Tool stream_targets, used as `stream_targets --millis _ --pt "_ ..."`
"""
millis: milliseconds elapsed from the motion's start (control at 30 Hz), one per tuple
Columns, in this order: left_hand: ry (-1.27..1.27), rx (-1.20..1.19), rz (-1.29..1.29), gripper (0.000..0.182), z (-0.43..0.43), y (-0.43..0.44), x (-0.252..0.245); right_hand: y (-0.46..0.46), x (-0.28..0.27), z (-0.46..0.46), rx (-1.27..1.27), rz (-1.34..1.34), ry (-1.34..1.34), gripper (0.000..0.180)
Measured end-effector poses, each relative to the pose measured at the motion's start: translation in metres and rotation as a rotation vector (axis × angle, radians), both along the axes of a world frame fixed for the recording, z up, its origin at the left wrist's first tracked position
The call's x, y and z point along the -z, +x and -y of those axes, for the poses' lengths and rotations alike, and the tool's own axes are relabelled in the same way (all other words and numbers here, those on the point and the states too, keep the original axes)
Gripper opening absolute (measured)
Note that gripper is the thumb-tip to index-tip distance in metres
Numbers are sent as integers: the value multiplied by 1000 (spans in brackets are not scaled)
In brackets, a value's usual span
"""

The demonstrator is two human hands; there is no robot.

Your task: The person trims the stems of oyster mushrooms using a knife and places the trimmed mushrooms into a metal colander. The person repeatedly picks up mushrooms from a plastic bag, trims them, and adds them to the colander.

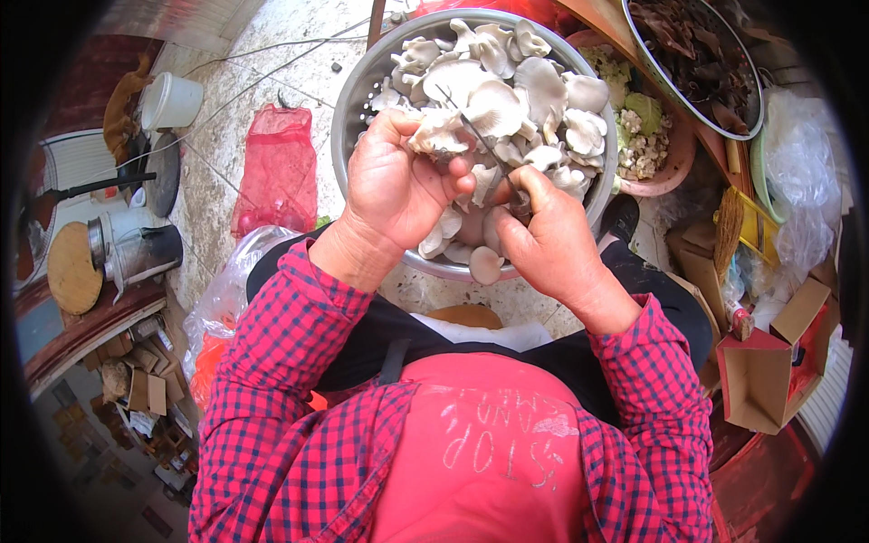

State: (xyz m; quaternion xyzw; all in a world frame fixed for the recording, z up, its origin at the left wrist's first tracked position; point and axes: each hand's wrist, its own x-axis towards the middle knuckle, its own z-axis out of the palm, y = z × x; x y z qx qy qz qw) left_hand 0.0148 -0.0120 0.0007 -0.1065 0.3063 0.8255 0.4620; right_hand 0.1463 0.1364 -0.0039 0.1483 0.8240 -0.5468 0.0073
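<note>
A wide metal colander (341, 129) in front of me is heaped with pale grey oyster mushrooms (540, 88). Over its near left side, my left hand (407, 183) grips a small mushroom cluster (440, 132) between thumb and fingers, its darker base facing me. My right hand (546, 231) is closed around the handle of a thin, dark-bladed knife (485, 139). The blade slants up and left across the heap, its tip just beyond the held cluster. I cannot tell whether the blade touches the cluster.
On the floor at left lies a red mesh bag (277, 163) near a white bucket (172, 102). To the right stand a pink basin of cauliflower pieces (638, 136) and a colander of dark wood-ear-like fungus (703, 61). An opened cardboard box (760, 387) sits by my right side.
</note>
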Motion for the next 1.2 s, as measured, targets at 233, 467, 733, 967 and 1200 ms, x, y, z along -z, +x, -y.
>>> stream_targets --millis 233,467,733,967,1200 --pt "-34 167 -99 31 2 8 1 4 11 2 8 -74 46 23" --pt "-195 160 -142 21 -3 14 -8 1 5 3 27 -90 -20 27" --pt "-127 27 -191 20 5 1 -14 5 5 -2 -15 -96 45 22" --pt "-398 218 -526 26 7 3 -9 6 4 0 -30 -59 63 16" --pt "-462 150 -484 27 -1 7 -14 5 7 0 -30 -55 56 14"
